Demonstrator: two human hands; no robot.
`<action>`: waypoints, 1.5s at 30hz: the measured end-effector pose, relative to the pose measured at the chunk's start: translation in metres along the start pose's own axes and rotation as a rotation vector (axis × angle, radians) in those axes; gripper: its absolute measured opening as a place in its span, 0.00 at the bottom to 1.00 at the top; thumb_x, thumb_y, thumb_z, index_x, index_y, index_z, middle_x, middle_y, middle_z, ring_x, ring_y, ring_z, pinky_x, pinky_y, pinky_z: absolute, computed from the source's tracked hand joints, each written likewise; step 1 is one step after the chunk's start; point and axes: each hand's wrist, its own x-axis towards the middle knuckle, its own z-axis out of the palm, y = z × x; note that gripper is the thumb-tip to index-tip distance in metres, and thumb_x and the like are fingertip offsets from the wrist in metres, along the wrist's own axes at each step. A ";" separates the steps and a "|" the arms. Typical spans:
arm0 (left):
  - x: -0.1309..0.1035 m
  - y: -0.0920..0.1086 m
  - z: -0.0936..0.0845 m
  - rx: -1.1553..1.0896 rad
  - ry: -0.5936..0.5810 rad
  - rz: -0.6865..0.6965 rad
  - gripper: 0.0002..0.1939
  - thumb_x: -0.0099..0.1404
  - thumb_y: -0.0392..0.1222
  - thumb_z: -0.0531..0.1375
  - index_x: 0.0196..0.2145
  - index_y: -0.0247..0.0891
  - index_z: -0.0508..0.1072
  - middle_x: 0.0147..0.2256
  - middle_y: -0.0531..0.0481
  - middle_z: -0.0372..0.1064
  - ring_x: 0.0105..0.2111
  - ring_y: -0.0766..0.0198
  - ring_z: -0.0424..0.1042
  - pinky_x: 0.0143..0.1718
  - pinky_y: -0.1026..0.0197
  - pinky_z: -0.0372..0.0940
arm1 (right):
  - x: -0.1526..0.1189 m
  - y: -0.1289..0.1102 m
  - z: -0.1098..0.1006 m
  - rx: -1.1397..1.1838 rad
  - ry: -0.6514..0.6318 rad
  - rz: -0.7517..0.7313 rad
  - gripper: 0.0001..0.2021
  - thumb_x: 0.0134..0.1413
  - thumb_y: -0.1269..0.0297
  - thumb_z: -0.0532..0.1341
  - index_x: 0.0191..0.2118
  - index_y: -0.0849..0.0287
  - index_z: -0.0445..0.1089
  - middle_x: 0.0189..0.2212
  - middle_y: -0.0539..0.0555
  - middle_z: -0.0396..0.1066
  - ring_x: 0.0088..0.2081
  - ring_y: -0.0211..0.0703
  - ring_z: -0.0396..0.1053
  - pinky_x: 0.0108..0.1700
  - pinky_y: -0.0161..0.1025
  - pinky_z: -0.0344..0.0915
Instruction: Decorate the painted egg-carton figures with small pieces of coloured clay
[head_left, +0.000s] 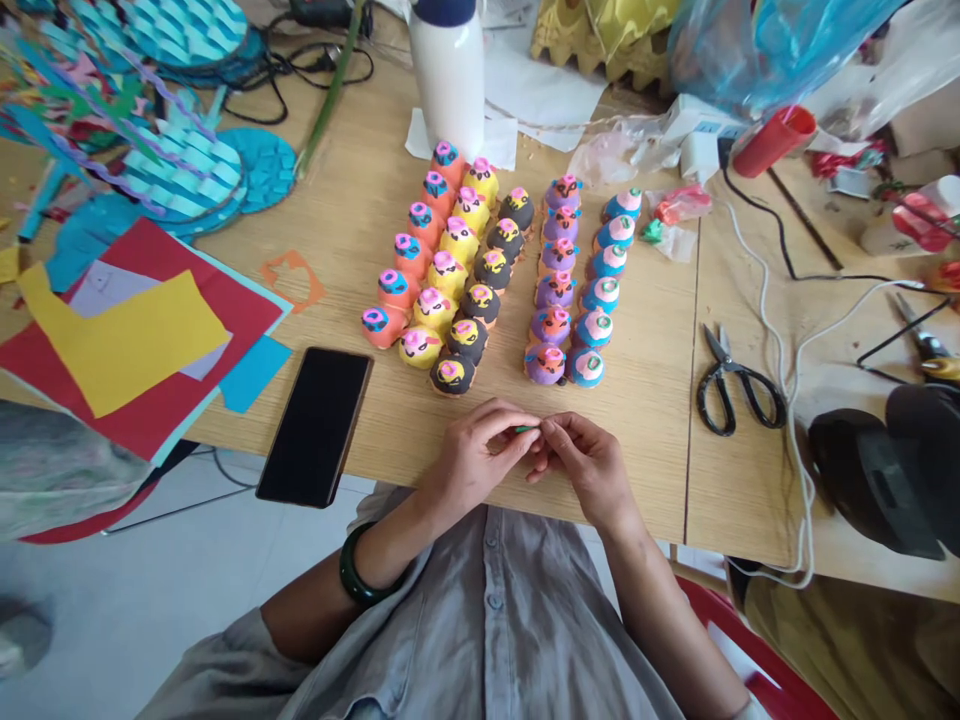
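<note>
Near the table's front edge, my left hand (474,452) pinches a small green piece of clay (523,429) between thumb and forefinger. From the other side, the closed fingertips of my right hand (589,465) meet the end of that piece; how much of it they cover is hidden. Just beyond my hands stand rows of small painted domed figures: black ones (469,340), yellow ones (433,307), orange ones (412,253), purple ones (556,290) and blue-and-white ones (598,327). Pink, yellow, blue and other bits decorate their tops.
A black phone (315,425) lies left of my hands, beside coloured paper sheets (150,340). Scissors (739,380) and white cables (799,400) are to the right. At the back are a white bottle (450,85), an egg carton (592,45) and a power strip (697,118).
</note>
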 end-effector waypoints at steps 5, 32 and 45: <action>-0.001 -0.002 0.000 0.016 0.024 0.017 0.04 0.68 0.34 0.64 0.39 0.36 0.80 0.35 0.47 0.78 0.37 0.65 0.78 0.39 0.66 0.72 | 0.000 0.000 0.001 0.022 0.023 -0.012 0.17 0.51 0.50 0.72 0.30 0.60 0.74 0.25 0.49 0.74 0.21 0.35 0.70 0.24 0.37 0.77; 0.000 0.017 0.011 -0.716 -0.055 -0.863 0.24 0.52 0.58 0.73 0.30 0.33 0.77 0.20 0.58 0.57 0.19 0.76 0.53 0.16 0.71 0.48 | -0.014 0.004 -0.006 -0.362 0.117 -0.433 0.05 0.61 0.61 0.66 0.39 0.53 0.79 0.30 0.51 0.73 0.28 0.37 0.71 0.31 0.35 0.70; -0.006 0.013 0.006 -0.486 -0.150 -0.687 0.27 0.62 0.62 0.64 0.41 0.33 0.81 0.19 0.60 0.50 0.19 0.73 0.49 0.19 0.68 0.46 | -0.013 0.011 -0.013 -0.170 0.189 -0.301 0.22 0.62 0.46 0.62 0.24 0.56 0.65 0.16 0.44 0.59 0.17 0.34 0.61 0.22 0.35 0.66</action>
